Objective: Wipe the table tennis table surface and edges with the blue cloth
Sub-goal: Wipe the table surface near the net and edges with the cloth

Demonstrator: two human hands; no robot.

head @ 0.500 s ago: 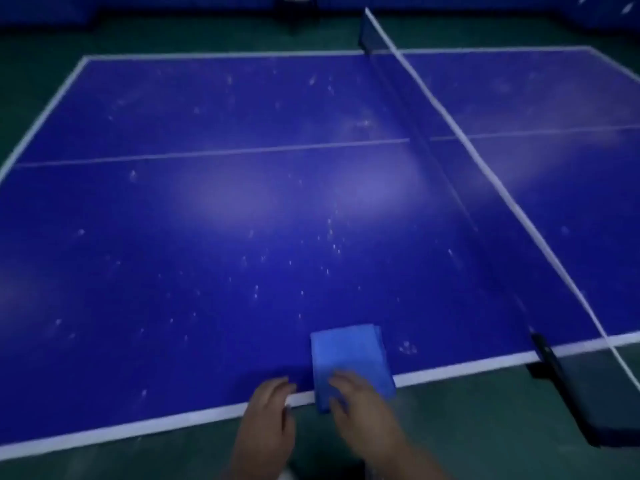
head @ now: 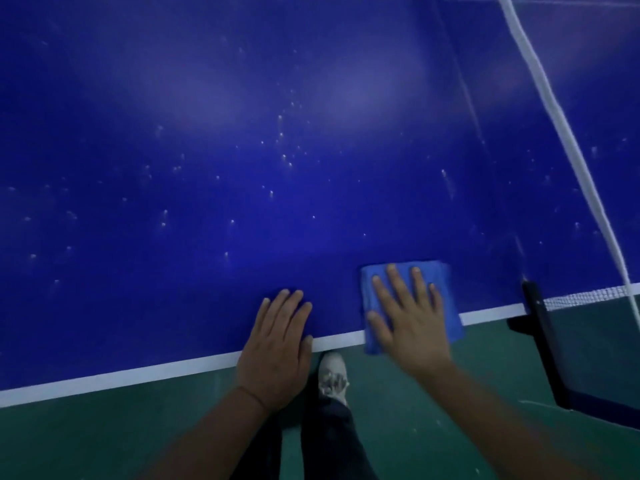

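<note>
The blue cloth (head: 442,277), folded into a thick square pad, lies on the near edge of the tabletop (head: 242,81). Its near corner hangs over the white edge line (head: 138,375), not far from the black net post (head: 540,323). The right hand (head: 412,323) lies flat on top of it, fingers (head: 398,289) straight and spread. They press down rather than curl round anything, so the cloth is pinned, not gripped.

The cloth looks soft and light, probably microfibre. It should slide easily on the smooth painted surface, but the folds could bunch or open if pushed from one corner. A broad palm over the middle seems the best hold. For the edges, wrapping the overhanging part round the rim with the thumb beneath would suit.

The left hand (head: 277,344) rests flat on the tabletop just beside the cloth, fingers (head: 284,306) straight and close together, holding nothing. Pale specks (head: 282,157) dot the surface beyond, so most of the wiping appears undone. The net (head: 568,150) runs away to the right, and a shoe (head: 332,372) shows on the green floor (head: 104,438) below
</note>
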